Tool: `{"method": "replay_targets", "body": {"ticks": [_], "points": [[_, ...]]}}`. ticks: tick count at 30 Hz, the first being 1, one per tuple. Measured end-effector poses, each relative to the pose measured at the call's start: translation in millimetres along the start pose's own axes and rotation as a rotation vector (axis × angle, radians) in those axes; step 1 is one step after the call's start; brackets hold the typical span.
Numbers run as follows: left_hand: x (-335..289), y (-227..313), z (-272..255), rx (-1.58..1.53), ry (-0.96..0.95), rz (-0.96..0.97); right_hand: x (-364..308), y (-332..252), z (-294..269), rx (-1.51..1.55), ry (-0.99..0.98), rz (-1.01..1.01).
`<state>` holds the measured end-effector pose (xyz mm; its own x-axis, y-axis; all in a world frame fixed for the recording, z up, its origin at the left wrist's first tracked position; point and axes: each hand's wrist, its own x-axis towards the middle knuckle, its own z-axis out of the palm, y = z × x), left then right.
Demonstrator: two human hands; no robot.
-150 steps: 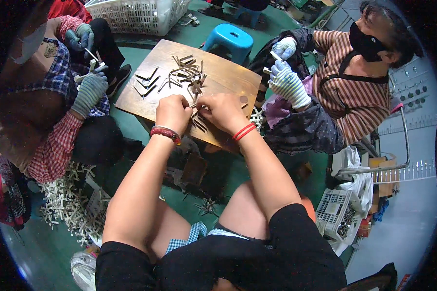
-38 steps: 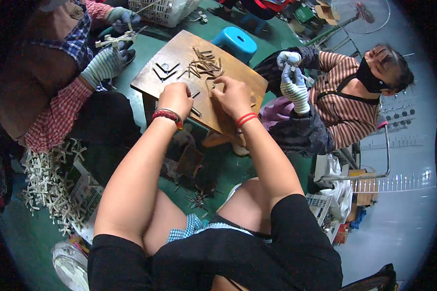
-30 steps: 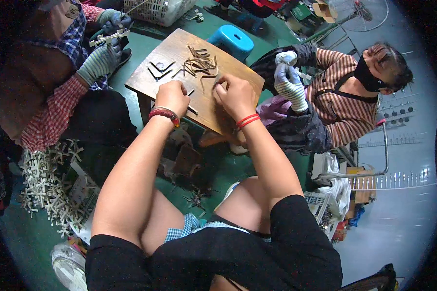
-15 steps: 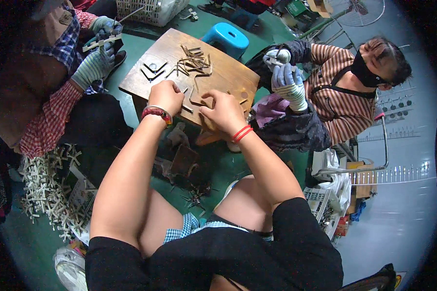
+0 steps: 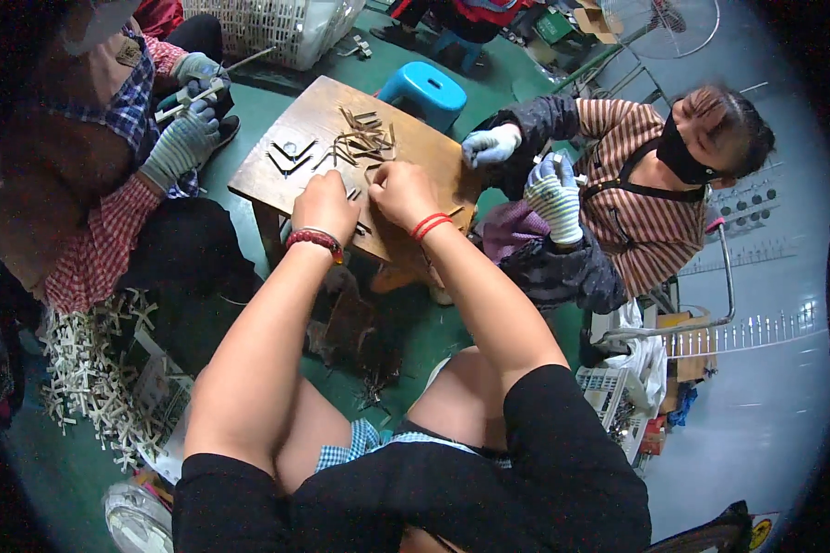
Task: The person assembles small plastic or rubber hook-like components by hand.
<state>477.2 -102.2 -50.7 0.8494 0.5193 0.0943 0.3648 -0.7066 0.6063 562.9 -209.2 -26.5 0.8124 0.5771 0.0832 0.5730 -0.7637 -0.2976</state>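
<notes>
Both my hands are over a small wooden table (image 5: pixel 277 175). My left hand (image 5: pixel 326 208) is closed near the table's front edge, fingers curled down. Short dark metal pieces show beside its fingertips, but whether it holds one is hidden. To its right, my right hand (image 5: pixel 406 195) is closed too, thumb and fingers bent together close to the tabletop; anything in its pinch is too small to make out. Just beyond the hands lies a loose pile of thin bent metal rods (image 5: pixel 364 136). Several V-shaped rods (image 5: pixel 290 158) are laid side by side at the left.
A gloved co-worker (image 5: pixel 180 143) at the left holds a pale metal part. Another gloved co-worker (image 5: pixel 553 198) sits close at the table's right. Behind the table stands a blue stool (image 5: pixel 424 92). Pale cross-shaped parts (image 5: pixel 101 369) are heaped at lower left.
My right hand has moved left and inward toward the rod pile, its fingers now bent closer together. My left hand has shifted slightly right. The right co-worker's hands have moved apart, one toward the table.
</notes>
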Motion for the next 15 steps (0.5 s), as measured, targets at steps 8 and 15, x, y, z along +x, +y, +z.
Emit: {"method": "replay_targets", "body": {"ticks": [8,15], "points": [[7.3,2.0,-9.8,-0.088,-0.100,-0.085,-21.2,-14.7,-18.9,-0.046,-0.361,-0.110],[6.9,-2.9,-4.4,-0.086,-0.072,-0.008,27.6,16.3,-19.3,-0.129,0.049,-0.039]]}}
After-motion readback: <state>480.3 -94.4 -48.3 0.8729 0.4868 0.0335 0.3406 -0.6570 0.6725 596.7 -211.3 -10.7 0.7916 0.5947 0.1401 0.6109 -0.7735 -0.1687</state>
